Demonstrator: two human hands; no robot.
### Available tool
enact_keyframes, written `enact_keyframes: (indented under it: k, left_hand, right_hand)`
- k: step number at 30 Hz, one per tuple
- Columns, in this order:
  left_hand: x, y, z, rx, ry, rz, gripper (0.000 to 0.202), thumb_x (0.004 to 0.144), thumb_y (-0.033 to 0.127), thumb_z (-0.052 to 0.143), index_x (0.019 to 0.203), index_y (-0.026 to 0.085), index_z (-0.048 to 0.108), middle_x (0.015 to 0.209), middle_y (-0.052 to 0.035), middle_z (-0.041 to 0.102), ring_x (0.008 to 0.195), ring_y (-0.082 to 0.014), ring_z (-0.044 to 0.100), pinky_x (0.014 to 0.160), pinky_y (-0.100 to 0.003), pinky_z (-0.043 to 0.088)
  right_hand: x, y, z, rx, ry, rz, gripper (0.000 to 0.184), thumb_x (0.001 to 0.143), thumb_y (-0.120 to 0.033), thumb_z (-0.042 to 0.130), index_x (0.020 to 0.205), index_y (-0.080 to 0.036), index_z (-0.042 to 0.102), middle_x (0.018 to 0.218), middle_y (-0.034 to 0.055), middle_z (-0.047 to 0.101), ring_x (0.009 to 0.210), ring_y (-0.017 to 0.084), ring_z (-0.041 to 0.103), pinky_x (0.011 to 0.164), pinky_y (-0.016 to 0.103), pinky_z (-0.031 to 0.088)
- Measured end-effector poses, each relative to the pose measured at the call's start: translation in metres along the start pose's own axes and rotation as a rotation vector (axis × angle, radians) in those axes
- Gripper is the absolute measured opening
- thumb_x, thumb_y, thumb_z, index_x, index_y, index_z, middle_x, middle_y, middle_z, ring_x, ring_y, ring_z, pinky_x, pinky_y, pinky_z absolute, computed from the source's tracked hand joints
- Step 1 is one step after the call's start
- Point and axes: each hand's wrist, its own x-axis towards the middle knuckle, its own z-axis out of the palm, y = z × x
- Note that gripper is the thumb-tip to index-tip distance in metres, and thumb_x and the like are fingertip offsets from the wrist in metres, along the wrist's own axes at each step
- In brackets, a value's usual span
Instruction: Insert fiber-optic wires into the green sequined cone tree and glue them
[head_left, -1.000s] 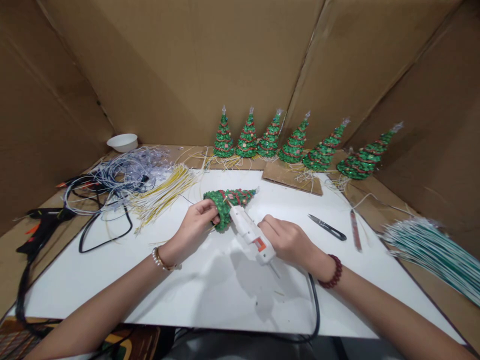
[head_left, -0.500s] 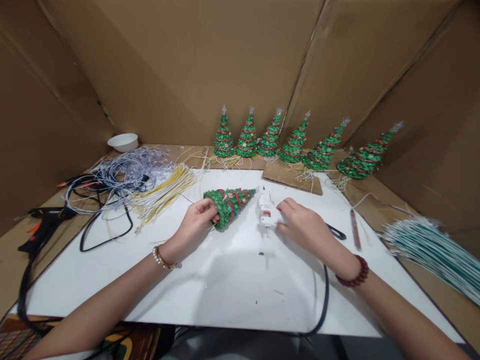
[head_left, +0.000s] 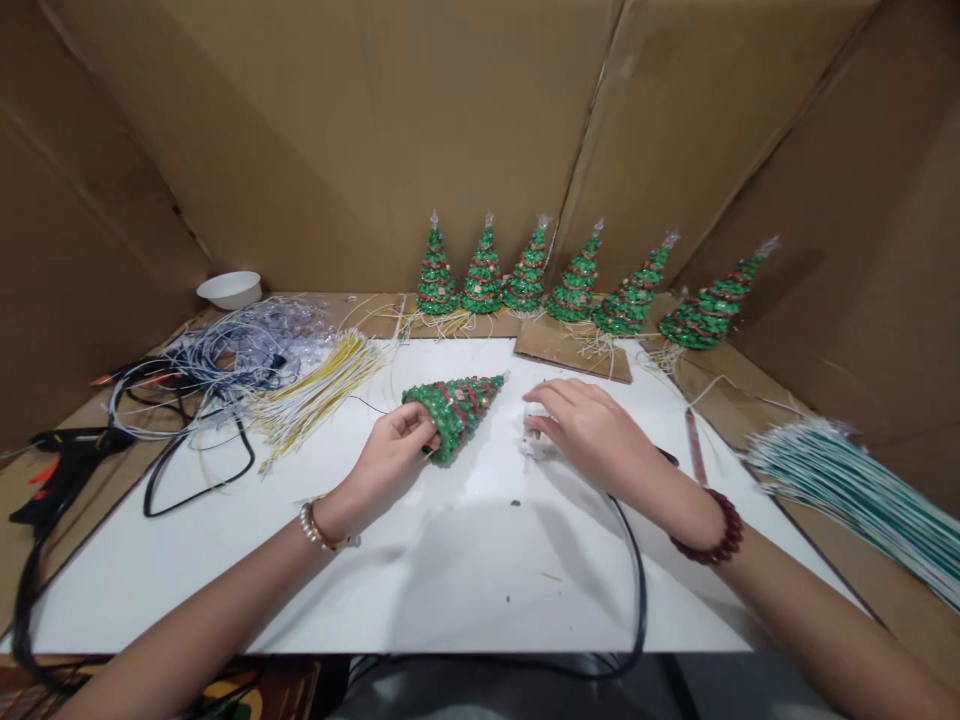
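Note:
My left hand (head_left: 401, 440) grips a small green beaded Christmas tree (head_left: 460, 410) by its wide base; the tree lies on its side with its tip pointing right. To its right, my right hand (head_left: 581, 425) hovers over a white hot glue gun (head_left: 531, 440), fingers stretched out and thumb apart from them. The hand hides most of the gun, which appears to rest on the white tabletop. A black cord (head_left: 640, 590) curves from beneath that hand to the table's front edge.
Several finished-looking trees (head_left: 484, 270) stand along the back cardboard. Tangled wires (head_left: 225, 340), yellow-white strands (head_left: 322, 385), a white bowl (head_left: 231, 290) and a black glue gun (head_left: 67, 470) occupy the left. At right lie a teal-white strand bundle (head_left: 847, 490) and a thin reddish stick (head_left: 696, 450).
My right hand has loosened from the white glue gun's handle and moved over it with fingers extended. My left hand still holds the tree. The view has shifted slightly.

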Motion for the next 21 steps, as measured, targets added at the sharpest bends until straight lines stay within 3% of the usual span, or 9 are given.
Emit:
enact_keyframes:
  k: [3,6,17,21]
  left_hand:
    - [0.0,-0.002,0.0,0.036,-0.009,0.024,0.019,0.075,0.026,0.062,0.06,0.014,0.058,0.055,-0.0007,0.055,0.054,-0.0114,0.048,0.053,-0.024,0.038]
    - [0.0,-0.003,0.0,0.057,-0.018,0.047,0.019,0.074,0.028,0.063,0.062,0.014,0.058,0.057,-0.0003,0.056,0.055,-0.0117,0.049,0.054,-0.024,0.039]
    - [0.0,-0.009,-0.007,0.062,-0.054,0.048,0.018,0.077,0.029,0.064,0.067,0.013,0.062,0.061,-0.0008,0.057,0.06,-0.0127,0.051,0.059,-0.024,0.04]
    - [0.0,-0.016,-0.004,-0.094,-0.058,0.012,0.017,0.075,0.031,0.069,0.076,0.014,0.066,0.067,-0.001,0.058,0.058,-0.0108,0.047,0.055,-0.023,0.038]
  right_hand:
    - [0.027,-0.024,-0.006,0.259,0.08,-0.109,0.013,0.093,-0.023,0.052,0.1,-0.014,0.06,0.094,0.0071,0.066,0.089,0.018,0.061,0.08,0.031,0.048]
    - [0.044,-0.035,0.002,0.325,0.106,-0.137,0.014,0.094,-0.023,0.051,0.099,-0.015,0.062,0.093,0.0066,0.066,0.085,0.017,0.062,0.075,0.029,0.047]
    - [0.057,-0.029,0.021,0.484,0.09,-0.124,0.009,0.091,-0.017,0.054,0.086,-0.017,0.062,0.081,0.0022,0.065,0.073,0.013,0.06,0.067,0.024,0.045]
    - [0.055,-0.027,0.026,0.549,0.1,-0.15,0.011,0.093,-0.016,0.05,0.089,-0.017,0.06,0.086,0.0047,0.065,0.087,0.016,0.064,0.073,0.026,0.048]
